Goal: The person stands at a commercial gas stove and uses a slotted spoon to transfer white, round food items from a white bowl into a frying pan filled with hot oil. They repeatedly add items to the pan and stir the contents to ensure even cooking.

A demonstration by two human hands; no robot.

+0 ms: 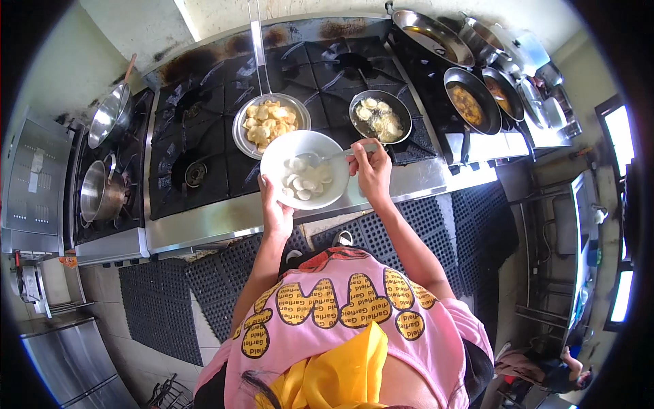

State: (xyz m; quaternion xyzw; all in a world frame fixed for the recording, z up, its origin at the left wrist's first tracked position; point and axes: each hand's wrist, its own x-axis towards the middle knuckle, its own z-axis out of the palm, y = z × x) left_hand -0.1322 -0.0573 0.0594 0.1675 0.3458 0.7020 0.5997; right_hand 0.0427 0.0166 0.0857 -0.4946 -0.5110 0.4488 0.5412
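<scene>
My left hand (277, 214) grips the near left rim of a white bowl (331, 145), held over the stove's front edge. Pale round slices (305, 184) lie in whitish liquid inside it. Between the fingers of my right hand (373, 171) is the handle of a metal utensil (341, 154); its head is hidden in the bowl. Just beyond that hand, a small frying pan (407, 113) sits on a burner, with battered pieces (382, 122) frying in bubbling oil. Left of the pan, a long-handled strainer (239, 128) holds golden fried slices (271, 121), partly behind the bowl.
Black grates (214, 148) cover the range around the pans. A steel wok (107, 120) and a saucepan (97, 191) stand on the left burners. Several pans, including a frying pan (490, 122) with browned food, crowd the right side. Another person (557, 370) is at far lower right.
</scene>
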